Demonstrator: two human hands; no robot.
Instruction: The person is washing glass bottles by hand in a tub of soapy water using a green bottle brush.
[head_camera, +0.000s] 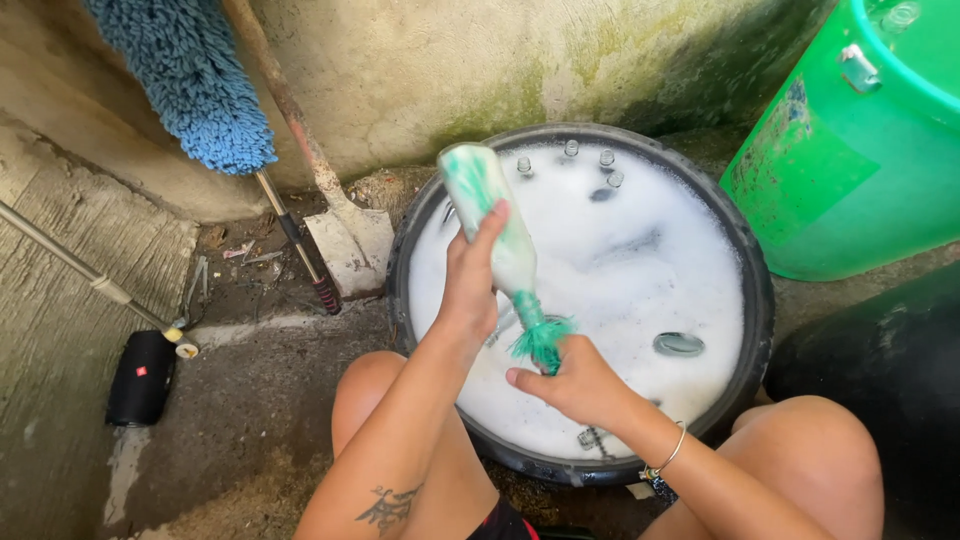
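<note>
Both hands worked at frame centre: the left hand (470, 285) gripped a soapy glass bottle (493, 215) tilted up-left, while the right hand (575, 380) clasped the handle of a green bottle brush (540, 335) pushed into its mouth. Beneath them sat a round black basin (755, 300) of suds, four bottle necks poking up at its far rim. One green barrel (850, 150) stood upper right; one shovel (345, 235) and one blue mop (195, 85) leaned upper left.

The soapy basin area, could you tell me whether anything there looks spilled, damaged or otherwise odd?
Nothing stands out. The left hand holds a glass bottle over the foam-filled black basin, the right hand works a green brush in its neck, and bottle necks poke up through the suds.
</note>
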